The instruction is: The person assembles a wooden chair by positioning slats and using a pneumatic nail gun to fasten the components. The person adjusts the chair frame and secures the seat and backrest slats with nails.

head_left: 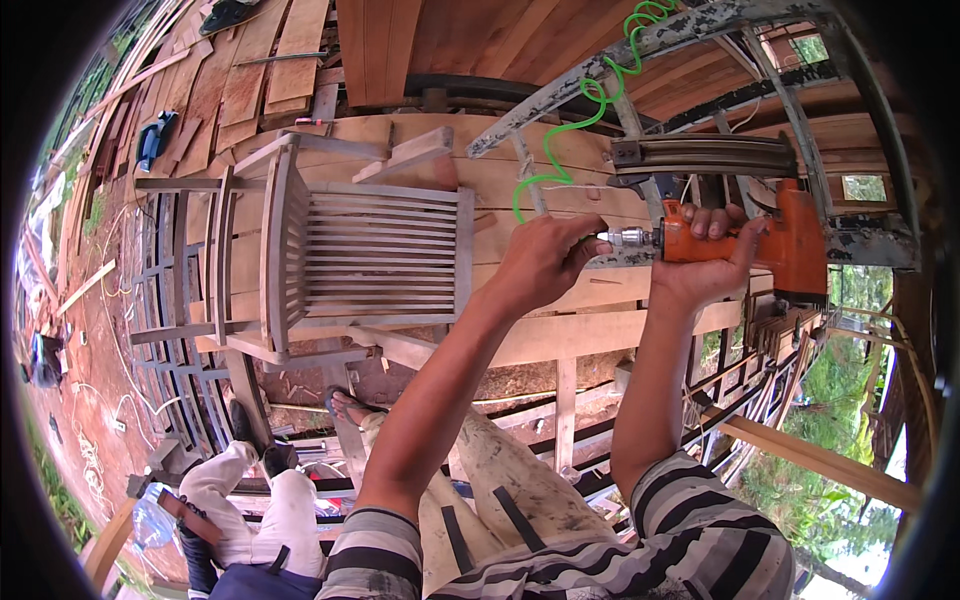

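In my right hand [712, 250] is an orange air nail gun [800, 245], my fingers wrapped round its body. The gun lies sideways, with its silver air fitting [632, 237] pointing left. My left hand [550, 255] pinches at the end of this fitting, thumb and fingers closed on the hose coupler, which they mostly hide. A green coiled air hose [552, 150] runs down from the top and passes behind my left hand. The dark magazine [705, 157] of the gun sits just above its body.
A slatted wooden chair [385, 250] lies on a plank worktop [560, 330] to the left. Metal framing [650, 50] crosses the upper right. Boards [260, 70] are spread at the upper left. Another person [250, 510] in pale trousers is at the lower left.
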A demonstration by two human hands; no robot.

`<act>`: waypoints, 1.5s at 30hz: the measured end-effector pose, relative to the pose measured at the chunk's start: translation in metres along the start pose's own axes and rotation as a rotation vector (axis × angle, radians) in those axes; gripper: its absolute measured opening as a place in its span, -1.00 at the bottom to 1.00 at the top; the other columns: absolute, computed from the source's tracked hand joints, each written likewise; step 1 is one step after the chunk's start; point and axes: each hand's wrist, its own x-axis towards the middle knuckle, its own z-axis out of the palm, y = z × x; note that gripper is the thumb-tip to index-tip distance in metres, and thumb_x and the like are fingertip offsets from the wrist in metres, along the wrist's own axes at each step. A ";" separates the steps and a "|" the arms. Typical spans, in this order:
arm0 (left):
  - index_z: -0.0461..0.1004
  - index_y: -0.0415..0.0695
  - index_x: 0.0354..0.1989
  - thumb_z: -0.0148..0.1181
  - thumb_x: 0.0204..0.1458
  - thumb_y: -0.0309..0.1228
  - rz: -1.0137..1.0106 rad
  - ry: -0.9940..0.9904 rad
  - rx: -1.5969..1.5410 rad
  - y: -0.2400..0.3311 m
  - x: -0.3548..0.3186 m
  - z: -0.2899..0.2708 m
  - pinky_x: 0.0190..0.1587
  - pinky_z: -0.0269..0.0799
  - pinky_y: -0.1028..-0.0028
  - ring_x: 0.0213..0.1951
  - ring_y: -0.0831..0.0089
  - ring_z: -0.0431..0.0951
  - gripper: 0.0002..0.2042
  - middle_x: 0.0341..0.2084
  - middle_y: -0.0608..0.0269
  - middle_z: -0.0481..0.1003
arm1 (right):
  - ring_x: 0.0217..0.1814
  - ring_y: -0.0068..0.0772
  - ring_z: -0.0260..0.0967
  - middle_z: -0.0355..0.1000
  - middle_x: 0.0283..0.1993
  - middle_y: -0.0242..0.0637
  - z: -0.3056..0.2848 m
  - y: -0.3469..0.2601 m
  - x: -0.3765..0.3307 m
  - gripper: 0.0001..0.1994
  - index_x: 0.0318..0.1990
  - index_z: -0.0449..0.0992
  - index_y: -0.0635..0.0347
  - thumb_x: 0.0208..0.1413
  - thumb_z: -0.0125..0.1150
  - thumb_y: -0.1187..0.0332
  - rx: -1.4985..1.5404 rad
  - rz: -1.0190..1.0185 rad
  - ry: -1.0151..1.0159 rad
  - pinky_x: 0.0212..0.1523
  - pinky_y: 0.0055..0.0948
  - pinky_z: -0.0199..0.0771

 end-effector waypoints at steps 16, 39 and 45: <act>0.41 -0.29 0.14 0.18 0.27 -0.46 -0.243 0.326 -0.007 0.011 -0.064 0.061 0.10 0.41 0.20 0.05 -0.02 0.53 -0.69 -0.04 -0.09 0.54 | -0.60 -0.44 0.26 0.28 -0.56 -0.37 -0.046 0.043 -0.013 -0.85 -0.17 0.44 0.21 0.28 0.26 0.36 -0.001 0.129 -0.023 -0.42 -0.27 0.43; 0.52 -0.22 -0.03 0.15 0.25 -0.40 -1.125 0.207 0.255 -0.002 -0.461 0.069 -0.15 0.57 0.18 -0.20 0.02 0.68 -0.80 -0.22 -0.08 0.64 | -0.58 -0.50 0.21 0.24 -0.53 -0.37 -0.022 0.069 -0.037 -0.63 0.10 0.11 0.13 0.30 0.16 0.56 -0.088 0.123 -0.028 -0.43 -0.31 0.40; 0.54 -0.23 -0.08 0.17 0.21 -0.36 -1.246 0.125 0.189 0.009 -0.498 0.091 -0.19 0.55 0.13 -0.28 -0.02 0.68 -0.78 -0.32 -0.08 0.65 | -0.59 -0.50 0.21 0.23 -0.54 -0.38 -0.021 0.070 -0.040 -0.63 0.12 0.11 0.11 0.30 0.14 0.56 -0.111 0.155 -0.036 -0.32 -0.24 0.44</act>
